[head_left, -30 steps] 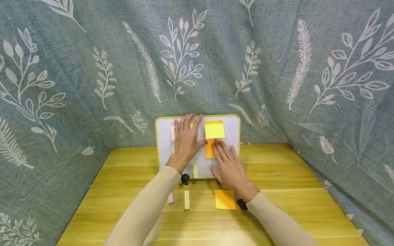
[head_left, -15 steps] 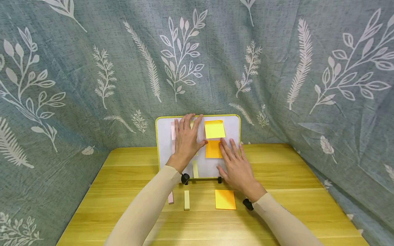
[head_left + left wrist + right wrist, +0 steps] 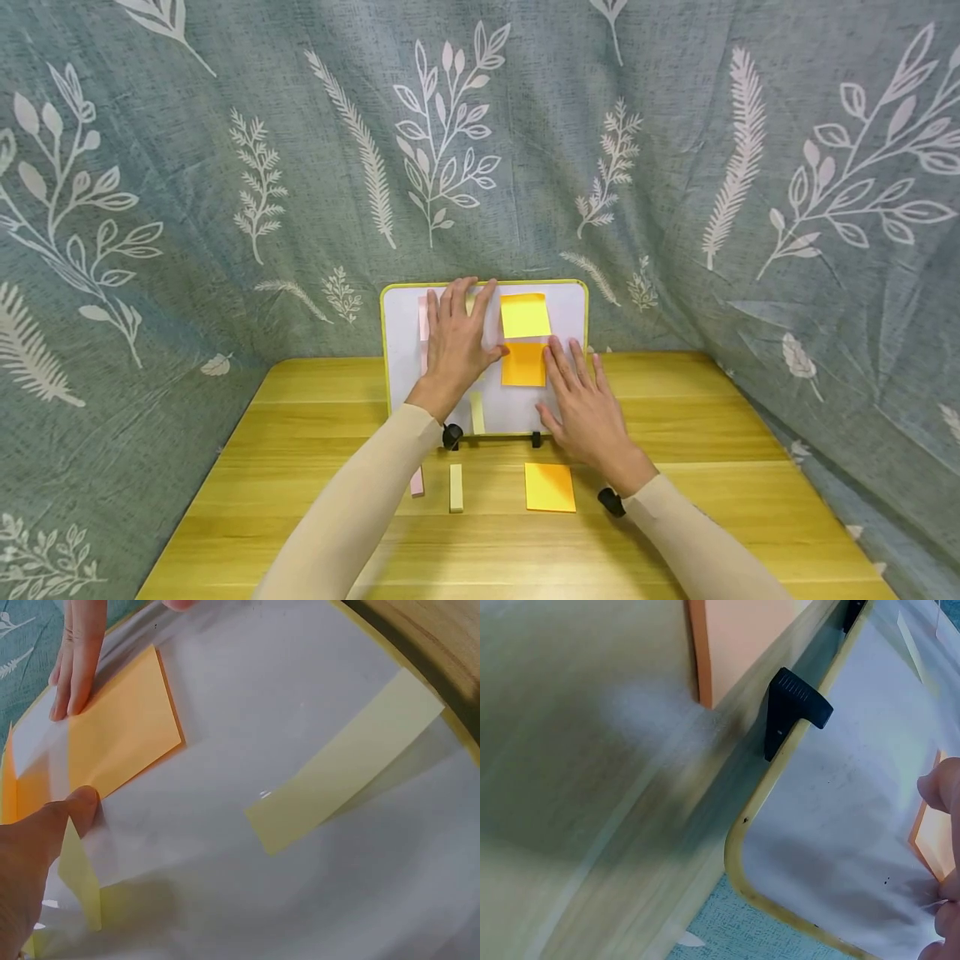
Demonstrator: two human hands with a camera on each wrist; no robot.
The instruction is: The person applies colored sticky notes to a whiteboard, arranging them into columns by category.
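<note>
A whiteboard (image 3: 401, 367) with a yellow rim stands upright on the table. On it, an orange sticky note (image 3: 523, 368) sits below a bright yellow sticky note (image 3: 525, 317). My left hand (image 3: 454, 346) lies spread over the board, fingertips at the top rim, thumb pressing the orange note's upper left corner. My right hand (image 3: 588, 414) rests flat with straight fingers at that note's right edge. Left of them, pale pink strips (image 3: 423, 321) and a pale yellow strip (image 3: 345, 761) are stuck on the board; my left hand partly hides others.
In front of the board lie an orange sticky note pad (image 3: 550, 487), a pale yellow strip pad (image 3: 456, 489) and a pink strip pad (image 3: 417, 482). A black foot (image 3: 791, 709) grips the board's lower rim. Patterned cloth (image 3: 525, 167) hangs behind the wooden table (image 3: 645, 550).
My right hand has slid rightward across the orange note to its right edge, uncovering it. The left hand has stayed in place with its thumb on the note.
</note>
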